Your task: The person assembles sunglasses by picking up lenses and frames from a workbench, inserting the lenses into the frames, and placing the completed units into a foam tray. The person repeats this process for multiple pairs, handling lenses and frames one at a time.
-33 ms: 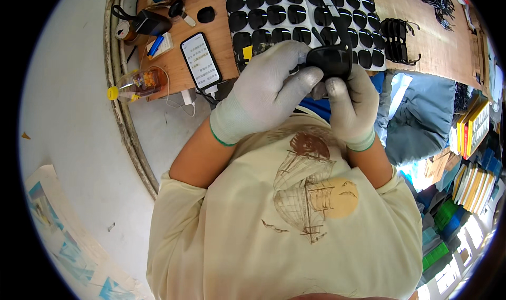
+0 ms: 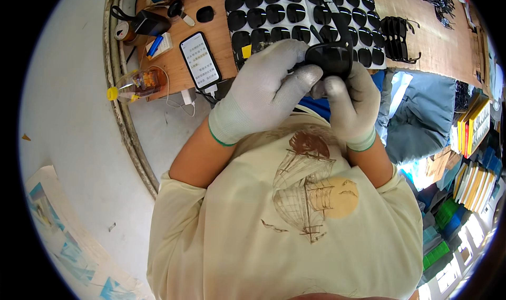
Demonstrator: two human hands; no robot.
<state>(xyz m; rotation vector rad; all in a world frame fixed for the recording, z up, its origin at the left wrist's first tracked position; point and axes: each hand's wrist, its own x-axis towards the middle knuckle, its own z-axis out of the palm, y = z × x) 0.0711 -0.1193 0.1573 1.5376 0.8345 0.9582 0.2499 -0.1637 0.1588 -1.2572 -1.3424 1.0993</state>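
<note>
Both my hands wear light grey-white knit gloves and meet at the near edge of the workbench. Between them is a pair of black sunglasses [image 2: 336, 59], with a dark lens facing up and a temple arm reaching away over the bench. My left hand [image 2: 271, 89] grips its left side, thumb pressed at the lower edge. My right hand [image 2: 354, 106] closes round the other side, thumb bent near the rim. The gloves hide part of the frame. Just beyond, rows of dark lenses [image 2: 275, 12] lie on a white sheet.
Left on the bench are a lit phone [image 2: 200, 61] with a cable, a loose dark lens [image 2: 205, 14], a blue lighter [image 2: 155, 46] and a yellow-capped bottle [image 2: 138, 85]. Folded black frames [image 2: 399, 40] stand right of the lenses. Grey cloth [image 2: 421, 118] hangs below the right side.
The sunglasses have tilted and shifted very slightly in my hands. Both hands keep their hold in nearly the same place.
</note>
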